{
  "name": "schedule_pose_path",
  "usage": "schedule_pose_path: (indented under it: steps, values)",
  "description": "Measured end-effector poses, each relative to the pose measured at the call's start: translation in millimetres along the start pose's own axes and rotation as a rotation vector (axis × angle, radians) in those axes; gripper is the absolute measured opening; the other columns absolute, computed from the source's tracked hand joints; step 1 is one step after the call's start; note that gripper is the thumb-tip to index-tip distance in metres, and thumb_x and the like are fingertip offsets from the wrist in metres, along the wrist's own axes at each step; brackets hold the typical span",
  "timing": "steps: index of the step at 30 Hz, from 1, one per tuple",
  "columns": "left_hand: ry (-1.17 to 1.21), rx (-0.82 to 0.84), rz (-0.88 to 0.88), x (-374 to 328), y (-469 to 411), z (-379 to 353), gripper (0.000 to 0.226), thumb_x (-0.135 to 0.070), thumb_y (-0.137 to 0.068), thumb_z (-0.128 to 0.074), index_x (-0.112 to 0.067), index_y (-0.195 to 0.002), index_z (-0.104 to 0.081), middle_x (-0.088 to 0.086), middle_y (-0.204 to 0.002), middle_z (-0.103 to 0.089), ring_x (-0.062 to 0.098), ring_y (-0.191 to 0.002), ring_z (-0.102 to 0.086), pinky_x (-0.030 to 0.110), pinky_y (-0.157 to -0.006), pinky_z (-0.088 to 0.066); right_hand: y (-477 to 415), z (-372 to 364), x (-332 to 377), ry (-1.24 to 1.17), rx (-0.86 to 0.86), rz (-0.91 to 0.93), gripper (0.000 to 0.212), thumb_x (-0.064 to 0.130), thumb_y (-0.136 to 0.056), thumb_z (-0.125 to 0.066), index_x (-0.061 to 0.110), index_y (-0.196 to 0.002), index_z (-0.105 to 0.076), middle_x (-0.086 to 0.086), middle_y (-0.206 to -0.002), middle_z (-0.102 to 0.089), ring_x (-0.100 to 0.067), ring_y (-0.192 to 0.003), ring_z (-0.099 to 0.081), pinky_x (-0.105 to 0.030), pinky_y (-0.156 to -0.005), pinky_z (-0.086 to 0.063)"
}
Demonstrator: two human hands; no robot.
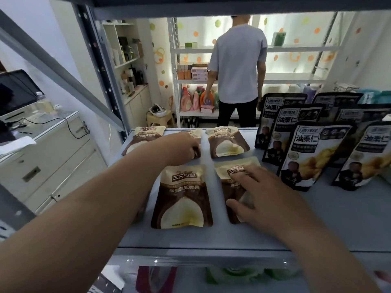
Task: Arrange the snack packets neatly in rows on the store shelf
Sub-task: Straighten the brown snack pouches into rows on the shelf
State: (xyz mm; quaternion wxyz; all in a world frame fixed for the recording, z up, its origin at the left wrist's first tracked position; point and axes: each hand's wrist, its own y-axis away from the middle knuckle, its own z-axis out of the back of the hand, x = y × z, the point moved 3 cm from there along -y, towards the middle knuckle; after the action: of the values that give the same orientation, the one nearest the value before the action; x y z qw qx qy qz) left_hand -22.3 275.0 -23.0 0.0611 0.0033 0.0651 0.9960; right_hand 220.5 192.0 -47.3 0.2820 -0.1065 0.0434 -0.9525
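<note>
Grey shelf [321, 220]; packet [196, 133] mostly beneath left hand [183, 149]

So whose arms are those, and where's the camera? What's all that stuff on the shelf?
The camera sits on a person's head and looks down, so the two arms are that person's own. There is only this one picture. The left hand reaches to a brown-and-cream packet at the back. Its fingers bend over it, but I cannot tell if they grip. The right hand lies flat on the front right packet. Beside them three more packets lie flat on the grey shelf. On the right, black packets stand upright. Far behind, another person faces other shelves.
</note>
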Motion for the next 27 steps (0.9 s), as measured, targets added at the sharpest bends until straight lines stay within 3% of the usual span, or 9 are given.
schedule_pose_path:
  steps: [7, 14, 17, 21, 24, 27]
  values:
    - [0.01, -0.021, 0.042, 12.8, -8.9, -3.7, 0.04, -0.023, -0.096, -0.044, -0.023, -0.134, -0.055, 0.006, -0.135, -0.051, 0.025, -0.123, -0.047, 0.043, -0.104, -0.04, 0.7, -0.5, 1.3, -0.016, 0.012, 0.003, 0.065, 0.071, -0.088, -0.041, 0.041, -0.145, -0.033, 0.011, -0.157, -0.021, -0.013, -0.146, -0.015, -0.033, -0.11, -0.036]
    - [-0.005, -0.018, 0.066, 10.4, -10.9, -2.5, 0.039, -0.021, -0.093, -0.042, -0.023, -0.127, -0.059, 0.006, -0.132, -0.055, 0.025, -0.119, -0.05, 0.044, -0.102, -0.043, 3.0, 3.7, 3.2, -0.002, 0.007, 0.01, 0.063, 0.07, -0.089, -0.041, 0.041, -0.144, -0.033, 0.011, -0.158, -0.02, -0.012, -0.147, -0.014, -0.034, -0.108, -0.036]
    - [0.024, -0.088, 0.058, 2.5, -12.7, 3.5, 0.043, -0.025, -0.096, -0.046, -0.025, -0.139, -0.05, 0.006, -0.142, -0.048, 0.026, -0.126, -0.048, 0.043, -0.104, -0.042, 3.2, 3.2, 3.1, -0.002, 0.001, 0.016, 0.062, 0.07, -0.089, -0.041, 0.041, -0.144, -0.034, 0.01, -0.158, -0.02, -0.013, -0.146, -0.015, -0.034, -0.106, -0.038]
    - [0.146, -0.188, -0.121, -30.9, -18.0, 16.5, 0.05, -0.024, -0.097, -0.051, -0.034, -0.145, -0.043, -0.001, -0.149, -0.041, 0.02, -0.128, -0.048, 0.037, -0.103, -0.043, 3.7, 1.8, 1.9, -0.007, -0.015, 0.027, 0.061, 0.069, -0.089, -0.042, 0.04, -0.143, -0.036, 0.01, -0.157, -0.021, -0.013, -0.145, -0.019, -0.032, -0.104, -0.04]
    - [0.153, -0.105, -0.233, -52.0, -29.2, 13.6, 0.058, -0.018, -0.093, -0.052, -0.042, -0.144, -0.041, -0.003, -0.149, -0.039, 0.017, -0.123, -0.05, 0.039, -0.101, -0.046, 3.5, 1.6, 1.9, -0.009, -0.022, 0.032, 0.06, 0.068, -0.089, -0.044, 0.039, -0.142, -0.038, 0.009, -0.156, -0.023, -0.013, -0.144, -0.021, -0.031, -0.104, -0.039]
    - [0.056, -0.042, -0.271, -66.1, -39.0, 9.2, 0.059, -0.014, -0.092, -0.049, -0.043, -0.144, -0.043, -0.004, -0.156, -0.03, 0.016, -0.14, -0.034, 0.04, -0.11, -0.037, 3.9, 1.1, 1.2, -0.028, -0.036, 0.029, 0.058, 0.067, -0.088, -0.047, 0.04, -0.139, -0.041, 0.011, -0.153, -0.025, -0.012, -0.141, -0.023, -0.029, -0.1, -0.041]
